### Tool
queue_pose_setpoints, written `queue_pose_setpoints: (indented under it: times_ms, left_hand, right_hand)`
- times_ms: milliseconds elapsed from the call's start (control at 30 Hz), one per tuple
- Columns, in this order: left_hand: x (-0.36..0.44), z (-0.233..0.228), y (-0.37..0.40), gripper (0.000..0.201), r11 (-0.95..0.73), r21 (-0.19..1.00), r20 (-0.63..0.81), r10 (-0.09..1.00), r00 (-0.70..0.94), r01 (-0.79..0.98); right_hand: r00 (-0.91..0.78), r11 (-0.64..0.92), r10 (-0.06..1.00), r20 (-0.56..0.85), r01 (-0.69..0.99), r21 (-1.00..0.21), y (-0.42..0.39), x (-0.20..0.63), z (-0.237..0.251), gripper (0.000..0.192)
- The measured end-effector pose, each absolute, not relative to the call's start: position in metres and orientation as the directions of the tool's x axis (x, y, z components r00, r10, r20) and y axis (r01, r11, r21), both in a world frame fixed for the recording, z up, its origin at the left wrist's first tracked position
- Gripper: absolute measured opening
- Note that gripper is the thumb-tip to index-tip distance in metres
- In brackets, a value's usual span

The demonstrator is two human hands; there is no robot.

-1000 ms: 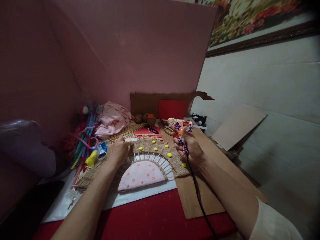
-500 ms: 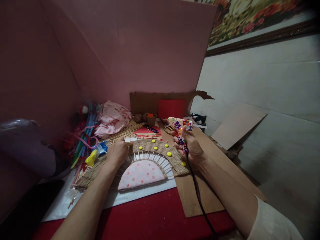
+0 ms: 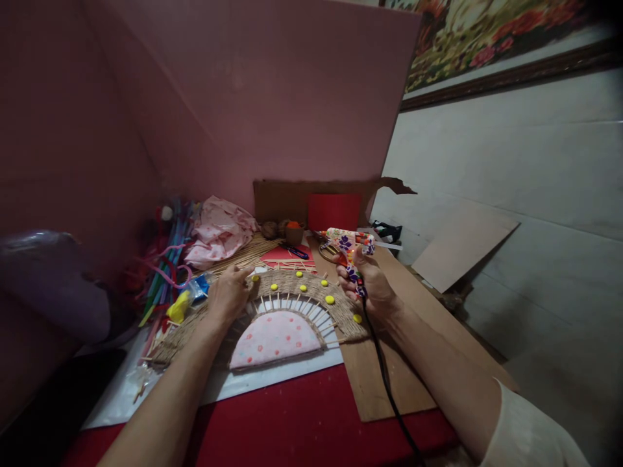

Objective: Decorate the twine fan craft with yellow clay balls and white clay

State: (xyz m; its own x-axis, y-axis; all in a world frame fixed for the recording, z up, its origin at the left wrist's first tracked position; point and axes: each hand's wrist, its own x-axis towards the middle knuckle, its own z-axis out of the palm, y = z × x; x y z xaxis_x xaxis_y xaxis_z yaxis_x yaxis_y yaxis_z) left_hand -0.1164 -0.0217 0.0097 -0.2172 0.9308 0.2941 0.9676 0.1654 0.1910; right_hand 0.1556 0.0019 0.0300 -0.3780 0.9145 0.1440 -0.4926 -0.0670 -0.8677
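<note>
A crumpled pink cloth point(image 3: 220, 231) is lying beside a heap of coloured pipe cleaners point(image 3: 165, 266) against a pink backdrop board point(image 3: 272, 97). Torn cardboard point(image 3: 292, 198) and a red card point(image 3: 334, 212) are leaning behind them, while a framed floral picture point(image 3: 491, 32) is hanging on the white wall point(image 3: 525, 155).

We count six yellow dots point(image 3: 329, 299) on one woven half-round fan point(image 3: 311, 292), which has one pink padded centre point(image 3: 275, 338). We see one floral glue gun point(image 3: 348, 241), one red card point(image 3: 334, 211) and two hands, left point(image 3: 228, 295) and right point(image 3: 370, 285).
</note>
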Motion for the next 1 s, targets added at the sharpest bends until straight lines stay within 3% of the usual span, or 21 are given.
queue_pose_setpoints:
  times_ms: [333,700,800,933,1000]
  left_hand:
    - [-0.116,0.004,-0.021,0.037,0.152,0.069,0.293,0.942,-0.166,0.986]
    - [-0.116,0.004,-0.020,0.036,0.161,0.085,0.251,0.951,-0.178,0.983]
    - [-0.116,0.007,-0.021,0.036,0.146,0.121,0.287,0.942,-0.176,0.982]
    - [-0.115,0.017,-0.024,0.046,0.132,0.238,0.468,0.853,-0.233,0.962]
    - [-0.115,0.024,-0.025,0.040,0.146,0.266,0.498,0.825,-0.265,0.953]
  right_hand:
    - [-0.366,-0.057,0.919,0.143,-0.484,-0.873,0.003,0.156,0.028,0.045]
    - [-0.375,-0.062,0.915,0.148,-0.494,-0.867,0.002,0.156,0.028,0.043]
    - [-0.380,-0.054,0.911,0.158,-0.490,-0.870,0.003,0.156,0.028,0.043]
    - [-0.375,-0.029,0.912,0.169,-0.468,-0.883,0.001,0.156,0.028,0.044]
    - [-0.361,-0.001,0.914,0.187,-0.461,-0.887,0.000,0.156,0.029,0.044]
